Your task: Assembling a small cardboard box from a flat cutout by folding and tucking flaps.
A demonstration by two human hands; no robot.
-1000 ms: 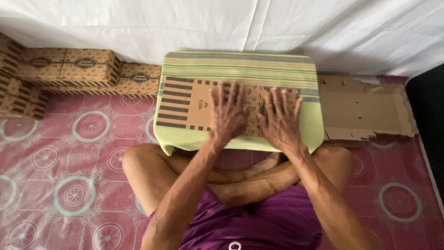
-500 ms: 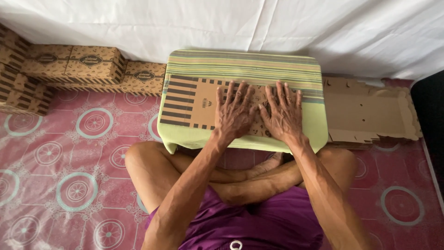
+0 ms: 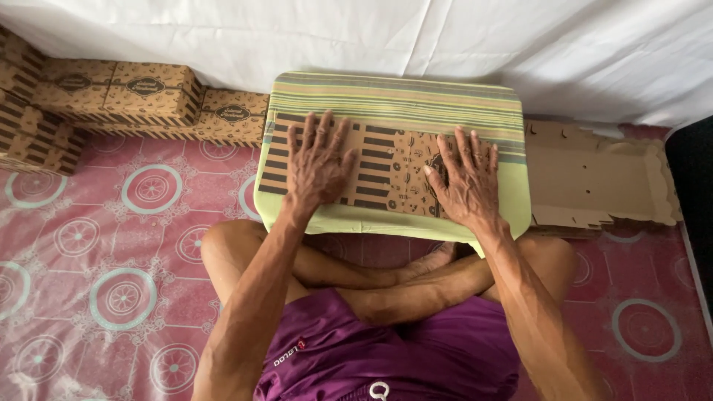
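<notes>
Brown cardboard boxes (image 3: 111,93) with dark printed patterns sit stacked far out to the left of the left hand, against a white sheet (image 3: 371,33) that hangs along the back. Under them lies a pink floor mat (image 3: 89,245) with round ring shapes on it.

The left hand (image 3: 316,167) lies flat, palm down, with its fingers spread wide apart. It holds nothing. It presses on the left part of a flat brown cardboard sheet (image 3: 386,167) that has dark stripes and small printed shapes. This flat cardboard sheet lies under both hands, on top of a light green striped cushion (image 3: 394,96). The cushion rests just in front of the person's crossed legs.

The right hand (image 3: 462,182) also lies flat, palm down, with open fingers that are a bit closer together. It grips nothing and rests on the right part of the same sheet. There may be a ring on one finger, but it is too small to be sure.

To the right of the right hand, just beside the cushion, a plain brown cardboard piece (image 3: 594,178) with bumpy cut edges lies open on the mat. The person wears purple shorts (image 3: 386,349), seen below both arms.
</notes>
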